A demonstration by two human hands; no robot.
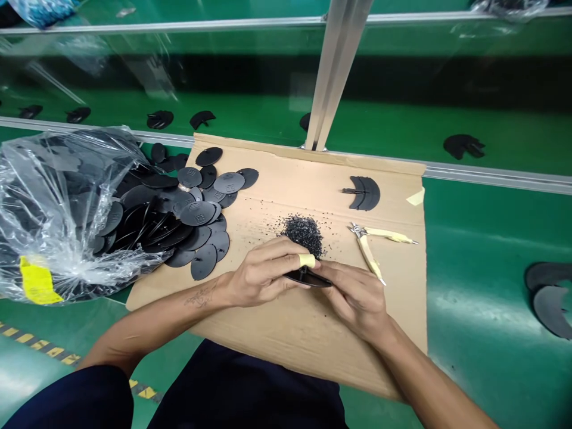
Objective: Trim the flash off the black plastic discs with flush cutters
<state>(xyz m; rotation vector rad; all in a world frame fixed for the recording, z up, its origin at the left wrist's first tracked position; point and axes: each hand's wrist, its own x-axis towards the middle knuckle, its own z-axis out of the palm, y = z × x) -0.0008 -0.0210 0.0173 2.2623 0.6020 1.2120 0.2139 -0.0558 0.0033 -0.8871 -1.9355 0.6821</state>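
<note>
Between my two hands is a flat black plastic disc [315,278], tilted nearly edge-on. My left hand [263,271] is closed on its left side, with yellow tape around one finger. From the right, my right hand [357,295] grips the other edge. Fingers cover much of the disc. Just beyond it lies a heap of small black plastic scraps [304,232] on the cardboard sheet [313,351]. Yellow-handled side cutters [366,244] rest with handles apart, right of the heap. Behind them sits a notched black plastic piece [366,193].
Several loose black discs [201,213] spill from a clear plastic bag [53,196] at left. A metal post [337,71] rises behind the cardboard, beside a metal rail [500,177]. More curved black pieces [552,298] lie on the green surface at right.
</note>
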